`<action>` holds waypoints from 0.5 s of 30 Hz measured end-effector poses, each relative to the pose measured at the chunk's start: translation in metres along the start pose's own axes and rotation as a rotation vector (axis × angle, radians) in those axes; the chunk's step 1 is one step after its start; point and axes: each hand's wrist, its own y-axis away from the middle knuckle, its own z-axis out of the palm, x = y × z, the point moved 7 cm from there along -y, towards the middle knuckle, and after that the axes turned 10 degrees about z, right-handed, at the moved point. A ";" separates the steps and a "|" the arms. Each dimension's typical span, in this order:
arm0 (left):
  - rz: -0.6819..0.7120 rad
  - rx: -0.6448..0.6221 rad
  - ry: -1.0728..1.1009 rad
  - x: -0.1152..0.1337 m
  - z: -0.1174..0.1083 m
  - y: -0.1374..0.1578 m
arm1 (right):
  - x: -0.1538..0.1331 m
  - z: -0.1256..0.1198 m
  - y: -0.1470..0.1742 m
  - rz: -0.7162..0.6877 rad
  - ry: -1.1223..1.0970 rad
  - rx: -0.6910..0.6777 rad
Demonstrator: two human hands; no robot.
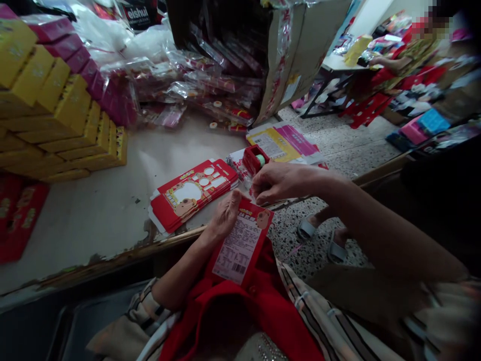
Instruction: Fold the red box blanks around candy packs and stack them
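Across my front I wear a bright red garment (270,301), plain in colour, with a curved edge near my chest and what looks like a small round red button (252,289). At the lowest part shows an inner top (248,348), too dim to name its colour, dotted with small shiny studs (269,352). My loose shirt is beige, crossed by black, white and pale peach bands; its left sleeve (146,312) ends on my forearm, and its right sleeve (443,311) is blurred. A striped panel (311,311) runs down my right side. My left hand (226,213) and right hand (280,183) are bare
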 end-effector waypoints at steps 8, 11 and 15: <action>0.098 -0.021 -0.042 0.012 0.000 0.000 | -0.006 0.010 -0.008 -0.033 0.103 -0.012; 0.158 -0.047 0.010 0.021 0.001 -0.002 | -0.004 0.009 -0.013 -0.034 0.097 -0.018; 0.159 -0.034 0.154 0.030 -0.005 0.010 | -0.002 0.014 -0.008 -0.120 -0.050 -0.009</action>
